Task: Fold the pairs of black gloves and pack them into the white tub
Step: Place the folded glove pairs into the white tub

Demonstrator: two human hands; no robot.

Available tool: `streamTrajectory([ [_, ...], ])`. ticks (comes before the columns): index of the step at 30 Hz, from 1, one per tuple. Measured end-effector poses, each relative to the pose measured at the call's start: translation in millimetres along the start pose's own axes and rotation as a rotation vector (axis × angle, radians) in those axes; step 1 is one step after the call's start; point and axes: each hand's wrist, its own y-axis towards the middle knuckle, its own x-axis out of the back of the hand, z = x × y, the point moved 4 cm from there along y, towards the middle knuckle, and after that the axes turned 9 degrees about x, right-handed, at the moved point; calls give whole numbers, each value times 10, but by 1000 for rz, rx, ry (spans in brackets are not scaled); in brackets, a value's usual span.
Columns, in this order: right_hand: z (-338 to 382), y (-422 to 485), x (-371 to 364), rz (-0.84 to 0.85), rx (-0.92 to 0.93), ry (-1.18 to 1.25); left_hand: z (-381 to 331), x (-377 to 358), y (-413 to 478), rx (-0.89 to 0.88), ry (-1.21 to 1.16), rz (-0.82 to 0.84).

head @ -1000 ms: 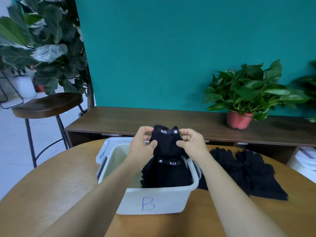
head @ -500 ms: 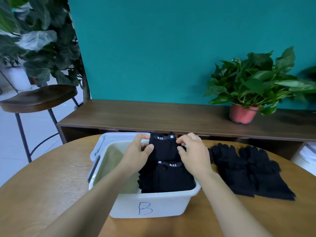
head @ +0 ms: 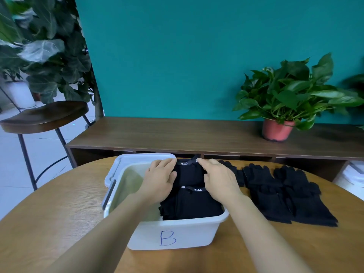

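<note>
My left hand [head: 160, 180] and right hand [head: 218, 178] seemingly pinch the soft, light folded black knit gloves [head: 189, 174] by their cuff corners, fingers [head: 167, 161] clamped.

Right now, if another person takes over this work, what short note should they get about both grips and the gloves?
Left grip and right grip: both hold one folded pair by its sides, at the back of the white tub.
Done: folded gloves sit packed in the tub's right half.
Left: release this pair, then fold and pack the loose gloves lying on the table right of the tub.
</note>
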Motion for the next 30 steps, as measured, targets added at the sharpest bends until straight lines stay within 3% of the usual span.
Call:
streamTrajectory([
  [11, 4, 86, -67, 192, 3, -190, 71, -98, 82, -11, 165, 122],
  [18, -61, 65, -68, 43, 20, -86, 20, 4, 36, -105, 40, -2],
  [24, -7, -16, -50, -109, 190, -90, -81, -77, -64, -155, 76, 190],
  [30, -22, -66, -72, 107, 154, -161, -62, -180, -56, -166, 220, 274],
])
